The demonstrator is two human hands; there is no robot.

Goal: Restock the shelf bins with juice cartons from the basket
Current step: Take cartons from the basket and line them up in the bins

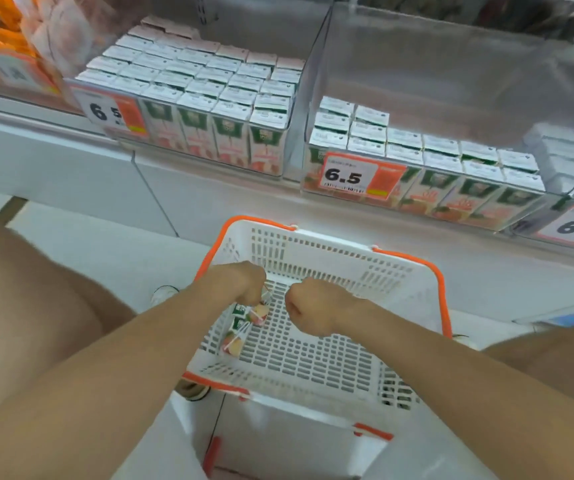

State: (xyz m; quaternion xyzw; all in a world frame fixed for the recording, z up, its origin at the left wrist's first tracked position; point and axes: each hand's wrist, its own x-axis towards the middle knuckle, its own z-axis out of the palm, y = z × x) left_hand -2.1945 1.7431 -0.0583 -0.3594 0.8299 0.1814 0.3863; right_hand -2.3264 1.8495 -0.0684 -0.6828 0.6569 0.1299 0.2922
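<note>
Juice cartons: two lay at the left of the basket, long axes slanting away toward the shelf.
Left hand: nearer, directly above them, curled, seemingly pinching the upper carton's top.
Right hand: fisted just beside; contents hidden.
Shelf bins: ahead, above; right one part-filled.
Price tag: "6.5".

- white basket with orange rim, below the shelf bins;
- left hand grips juice cartons by the basket's left wall;
- right hand curled, over the basket's middle
</note>
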